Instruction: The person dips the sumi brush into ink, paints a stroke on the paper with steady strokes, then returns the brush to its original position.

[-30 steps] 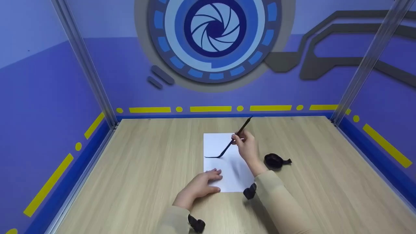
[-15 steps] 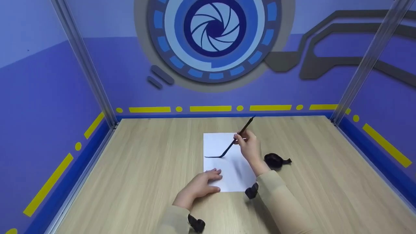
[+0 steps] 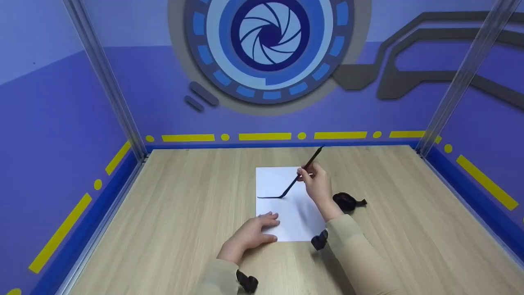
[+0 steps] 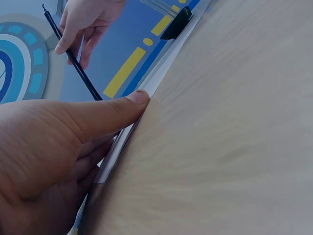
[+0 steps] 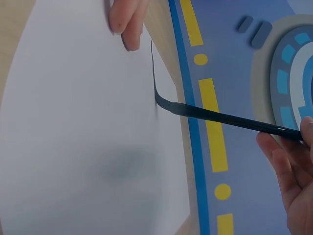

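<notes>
Blue-violet wall panels [image 3: 135,98] stand behind a pale wood-grain tabletop [image 3: 184,196], with a round emblem [image 3: 270,35] at the upper centre of the head view. Near the centre of that frame lies your white sheet of paper [image 3: 274,180], flat on the tabletop. Your right hand [image 3: 318,186], above the sheet's right part, grasps a slender dark brush [image 3: 290,186] between its fingers [image 5: 269,147]; the handle slants toward the upper right, and the bent tip touches the paper. From that tip a thin black line [image 3: 268,197] runs leftward almost to the sheet's left edge. Your left hand [image 3: 251,233], at the lower centre, rests on the sheet's lower left corner, its fingers [image 3: 270,221] extended and clasping nothing. In the left wrist view, your thumb [image 4: 117,111] lies along the paper's edge. Right of centre, just beside your right wrist, sits a small black dish [image 3: 346,202] whose short handle points right; its contents cannot be told. Beige sleeves [image 3: 360,258] cover both your forearms.
</notes>
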Available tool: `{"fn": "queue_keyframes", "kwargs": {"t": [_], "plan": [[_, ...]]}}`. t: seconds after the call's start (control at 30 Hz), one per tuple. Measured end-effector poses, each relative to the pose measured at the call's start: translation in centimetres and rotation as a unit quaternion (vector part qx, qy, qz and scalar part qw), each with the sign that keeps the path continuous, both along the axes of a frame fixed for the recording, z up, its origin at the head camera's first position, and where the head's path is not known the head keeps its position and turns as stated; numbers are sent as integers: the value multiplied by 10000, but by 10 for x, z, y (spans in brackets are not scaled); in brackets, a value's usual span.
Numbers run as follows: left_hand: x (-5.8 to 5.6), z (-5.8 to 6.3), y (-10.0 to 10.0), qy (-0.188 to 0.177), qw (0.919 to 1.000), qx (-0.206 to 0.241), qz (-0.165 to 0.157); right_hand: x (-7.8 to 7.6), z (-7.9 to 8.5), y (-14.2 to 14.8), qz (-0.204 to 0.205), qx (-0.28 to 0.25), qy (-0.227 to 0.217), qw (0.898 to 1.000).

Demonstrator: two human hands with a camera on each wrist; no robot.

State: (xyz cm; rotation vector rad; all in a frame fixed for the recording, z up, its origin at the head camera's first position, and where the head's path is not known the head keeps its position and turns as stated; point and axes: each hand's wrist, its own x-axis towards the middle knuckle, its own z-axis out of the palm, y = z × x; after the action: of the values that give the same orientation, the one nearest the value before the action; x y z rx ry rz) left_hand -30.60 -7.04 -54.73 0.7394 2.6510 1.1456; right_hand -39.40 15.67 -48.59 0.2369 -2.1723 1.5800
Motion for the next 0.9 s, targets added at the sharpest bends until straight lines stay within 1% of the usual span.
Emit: {"fn": "queue_keyframes", "kwargs": {"t": [0.17, 0.53, 0.9], "plan": [[0, 0, 0, -5, 10000, -10, -2, 0, 1, 3, -10, -5, 41, 10000], [0, 0, 0, 14, 10000, -38, -15, 0, 2, 8, -151, 75, -172, 9997], [-1, -1, 0, 1, 10000, -41, -24, -1, 2, 16, -133, -185, -220, 9995]]}}
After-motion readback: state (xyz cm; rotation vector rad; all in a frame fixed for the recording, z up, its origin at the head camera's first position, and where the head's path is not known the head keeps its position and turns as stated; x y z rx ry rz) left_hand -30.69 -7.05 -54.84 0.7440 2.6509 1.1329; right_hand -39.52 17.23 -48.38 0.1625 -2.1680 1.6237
